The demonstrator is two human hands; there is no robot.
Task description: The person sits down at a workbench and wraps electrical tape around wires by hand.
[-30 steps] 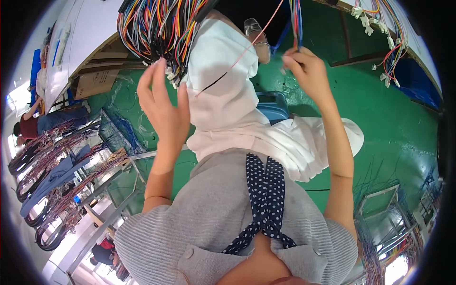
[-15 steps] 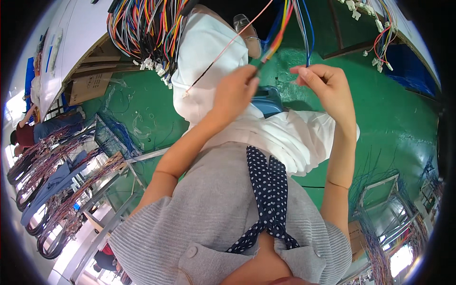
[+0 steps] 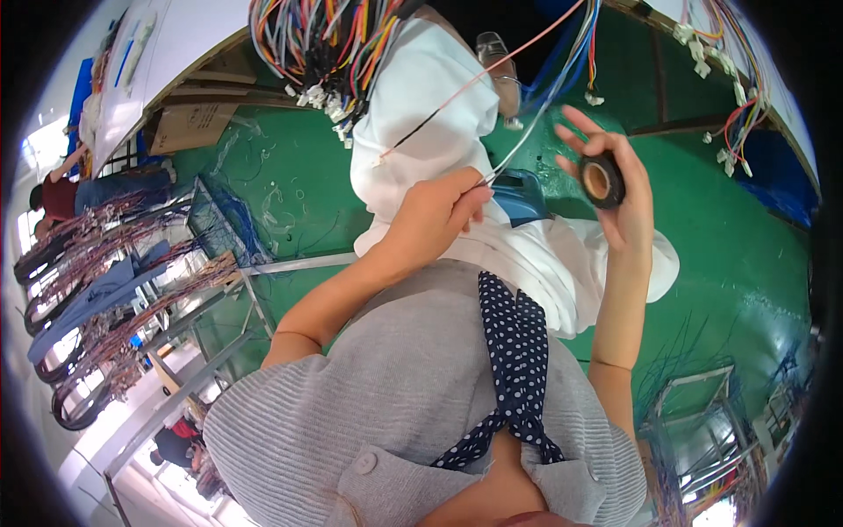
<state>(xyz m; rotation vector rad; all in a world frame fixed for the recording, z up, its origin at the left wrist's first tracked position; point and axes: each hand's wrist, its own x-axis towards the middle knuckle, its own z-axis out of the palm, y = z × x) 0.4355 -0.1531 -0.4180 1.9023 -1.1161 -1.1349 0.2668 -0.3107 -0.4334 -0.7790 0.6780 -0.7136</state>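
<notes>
My left hand (image 3: 439, 220) is closed in a pinch on the lower ends of several thin wires (image 3: 531, 129), mostly white and grey, which run up to the right toward the table. On the right, my right hand (image 3: 634, 189) holds a roll of black tape (image 3: 602, 180) with a tan core against its palm, its upper fingers spread. A pink wire (image 3: 505, 60) with a dark section near its lower end slants down over the white cloth on my lap. Just beyond the right hand hang red and yellow wires with a white connector (image 3: 594, 99).
A thick bundle of coloured wires (image 3: 325, 39) with white connectors hangs from the table at the upper left. More connector wires (image 3: 733, 97) hang at the upper right. A blue plastic object (image 3: 518, 195) lies on the green floor (image 3: 290, 176). Wire-laden racks (image 3: 114, 281) and other people are at left.
The left hand has gone from a multicoloured bundle to white and grey wires. My right hand has let go of the blue wires, moved slightly down and now shows the tape roll.
</notes>
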